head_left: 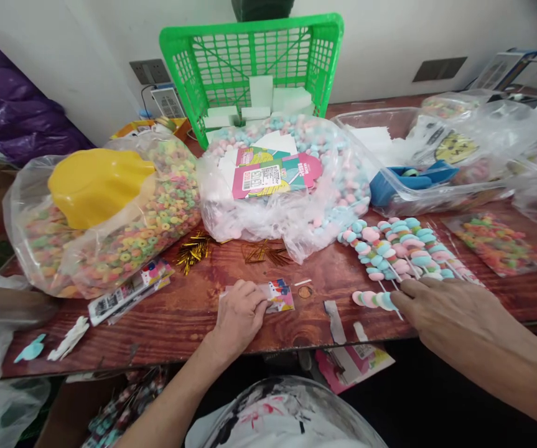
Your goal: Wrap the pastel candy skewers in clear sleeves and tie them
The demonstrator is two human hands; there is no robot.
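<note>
Left hand (244, 303) lies over the printed packet (281, 295) near the table's front edge, my fingers bunched together, seemingly to keep the light film from sliding; whether they pinch it, I cannot tell; right hand (440, 305) reaches to one candy skewer (371, 299), thumb at its end; my other fingers' grip is hidden; the skewer lies just in front of the skewer pile (420, 255), probably stacked there for easy reach; printed cards (277, 174) rest on the pastel candy bag (347, 162), likely to spare table room.
</note>
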